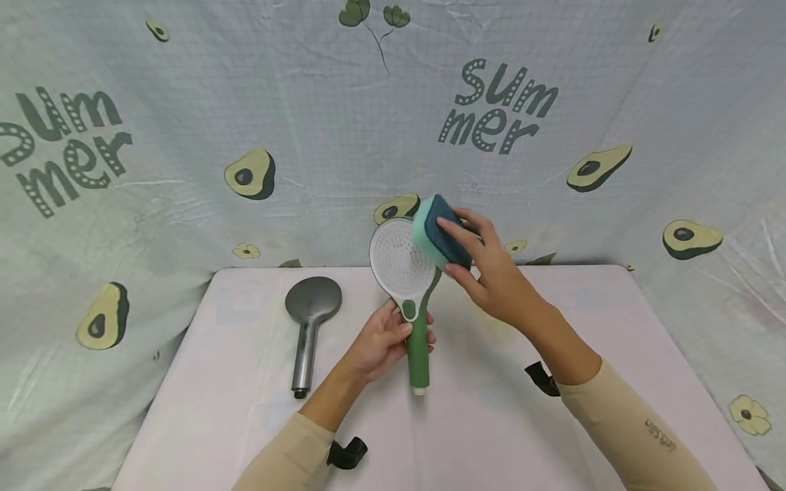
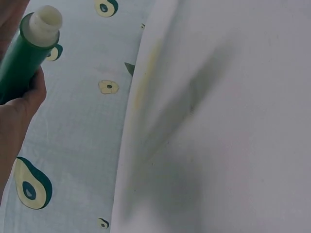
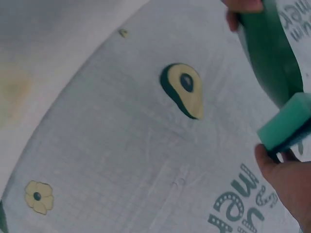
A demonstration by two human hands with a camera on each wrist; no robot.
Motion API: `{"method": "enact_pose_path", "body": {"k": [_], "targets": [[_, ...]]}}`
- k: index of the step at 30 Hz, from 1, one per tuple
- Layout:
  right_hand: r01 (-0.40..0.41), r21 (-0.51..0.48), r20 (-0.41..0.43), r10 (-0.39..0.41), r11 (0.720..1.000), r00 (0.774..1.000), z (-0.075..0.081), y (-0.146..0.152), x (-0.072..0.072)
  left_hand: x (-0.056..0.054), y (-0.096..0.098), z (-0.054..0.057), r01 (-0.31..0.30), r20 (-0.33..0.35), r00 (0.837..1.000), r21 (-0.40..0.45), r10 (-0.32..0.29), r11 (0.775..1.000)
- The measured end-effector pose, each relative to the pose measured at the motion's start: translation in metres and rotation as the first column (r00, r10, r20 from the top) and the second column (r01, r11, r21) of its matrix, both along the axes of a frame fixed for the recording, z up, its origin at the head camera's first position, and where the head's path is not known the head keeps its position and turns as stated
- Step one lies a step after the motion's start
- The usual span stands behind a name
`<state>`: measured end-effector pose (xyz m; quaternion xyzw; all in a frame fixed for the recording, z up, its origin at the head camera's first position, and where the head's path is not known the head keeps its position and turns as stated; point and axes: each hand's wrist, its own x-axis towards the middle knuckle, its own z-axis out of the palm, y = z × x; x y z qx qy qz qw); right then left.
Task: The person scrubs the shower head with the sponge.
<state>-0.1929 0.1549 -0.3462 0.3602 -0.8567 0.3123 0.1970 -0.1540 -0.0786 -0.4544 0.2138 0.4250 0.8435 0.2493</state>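
Observation:
A green shower head (image 1: 418, 354) with a white nozzle face stands upright above the table, its face turned toward me. My left hand (image 1: 382, 341) grips its handle just below the head, thumb across the front. In the left wrist view the handle's white threaded end (image 2: 46, 22) points at the camera. My right hand (image 1: 491, 273) pinches a sponge (image 1: 443, 232), light teal on one side and dark blue on the other. The teal side lies against the right part of the nozzle face. In the right wrist view the sponge (image 3: 286, 121) meets the head's edge.
A dark grey shower head (image 1: 305, 327) lies on the pale pink table (image 1: 245, 423) to the left. Black straps (image 1: 348, 453) show at both wrists. Behind the table hangs an avocado-print cloth (image 1: 344, 123).

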Motion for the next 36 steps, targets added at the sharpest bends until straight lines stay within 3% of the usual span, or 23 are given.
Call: {"method": "enact_pose_path", "body": {"k": [3,8,14,17,22,26,29,36], "targets": [[0.014,-0.048,0.099,-0.009,0.999,0.995,0.013,0.003,-0.002,-0.001,-0.003,-0.001,-0.015,-0.060,0.998,-0.084,0.010,0.996],[0.017,-0.080,0.156,-0.004,0.997,0.988,0.018,0.008,-0.003,-0.002,-0.006,0.000,-0.087,-0.125,0.990,-0.172,0.066,0.981],[0.001,-0.152,0.266,0.040,0.988,0.963,0.000,0.013,0.005,-0.005,-0.006,0.004,-0.216,-0.184,0.966,-0.194,0.181,0.957],[0.005,-0.202,0.354,0.069,0.979,0.933,-0.010,0.015,0.010,-0.007,-0.006,0.008,-0.276,-0.208,0.950,-0.220,0.232,0.936],[-0.004,-0.252,0.426,0.114,0.968,0.898,-0.024,0.020,0.012,-0.009,-0.007,0.011,-0.319,-0.238,0.935,-0.246,0.262,0.915],[-0.014,-0.269,0.416,0.129,0.963,0.900,-0.022,0.023,0.010,-0.008,-0.008,0.009,-0.329,-0.274,0.927,-0.255,0.258,0.909],[-0.034,-0.268,0.395,0.142,0.963,0.907,-0.013,0.027,0.006,-0.007,-0.008,0.008,-0.349,-0.320,0.914,-0.300,0.251,0.888],[-0.089,-0.088,0.269,0.110,0.992,0.957,0.022,0.035,-0.004,-0.004,-0.009,0.006,-0.433,-0.413,0.874,-0.423,0.255,0.796]]}}
